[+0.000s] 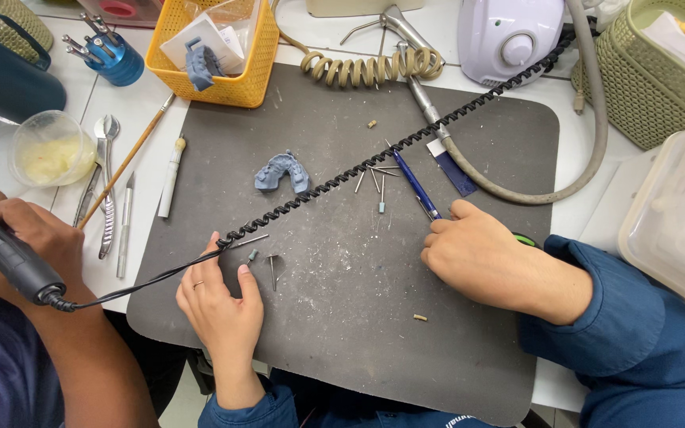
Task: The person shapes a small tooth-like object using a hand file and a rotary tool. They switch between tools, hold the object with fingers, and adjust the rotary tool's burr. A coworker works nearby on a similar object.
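STEP: sorting small burs on grey mat (342, 317) | LEFT: left hand (220, 305) flat, fingers loosely spread, holds nothing, thumb tip just beside short bur (253, 256) | RIGHT: right hand (473, 254) curled, fingertips at blue pen (415, 185); grasp cannot be told | NEXT: judged, a fine pinch on the bur, clear of coiled black cord (374, 158).

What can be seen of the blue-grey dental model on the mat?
The blue-grey dental model is a horseshoe-shaped arch cast with a row of moulded teeth, matte and plaster-like. It lies apart on the dark grey mat, open end toward the wearer, just above the black coiled cord. No hand touches it.
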A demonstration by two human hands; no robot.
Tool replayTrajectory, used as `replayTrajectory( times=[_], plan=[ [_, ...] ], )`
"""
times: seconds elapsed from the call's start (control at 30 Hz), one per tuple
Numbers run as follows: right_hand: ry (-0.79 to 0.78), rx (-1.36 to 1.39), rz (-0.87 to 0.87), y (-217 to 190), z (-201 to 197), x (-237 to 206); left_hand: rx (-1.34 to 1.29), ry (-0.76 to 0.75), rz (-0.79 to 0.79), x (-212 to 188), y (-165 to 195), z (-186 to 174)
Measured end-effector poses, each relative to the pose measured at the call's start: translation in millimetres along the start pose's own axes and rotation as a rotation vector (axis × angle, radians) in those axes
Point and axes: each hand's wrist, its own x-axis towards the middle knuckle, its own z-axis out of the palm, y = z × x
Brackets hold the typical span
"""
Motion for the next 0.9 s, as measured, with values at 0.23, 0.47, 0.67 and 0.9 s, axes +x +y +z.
replayTrajectory(
  times=[0.23, 0.47, 0.67, 0.9],
  plan=[
    [0.054, 0.127, -0.05, 4.9, -6.5, 1.8, 0.003, 0.019, 0.021, 0.0, 2.0, 0.6],
    [0.661, 0.355, 0.087, 35.3, -26.3, 8.0, 0.048, 0.02, 0.03, 0.4, 4.1, 1.3],
    [1.048, 0.073, 0.369, 61.1, -23.7, 49.1, 0.057, 0.004, 0.032, 2.1, 3.3, 0.4],
    [1.173, 0.288, 0.36, 61.4, -8.4, 53.6, 0.013, -0.013, 0.003, 5.7, 1.8, -1.7]
  ],
)
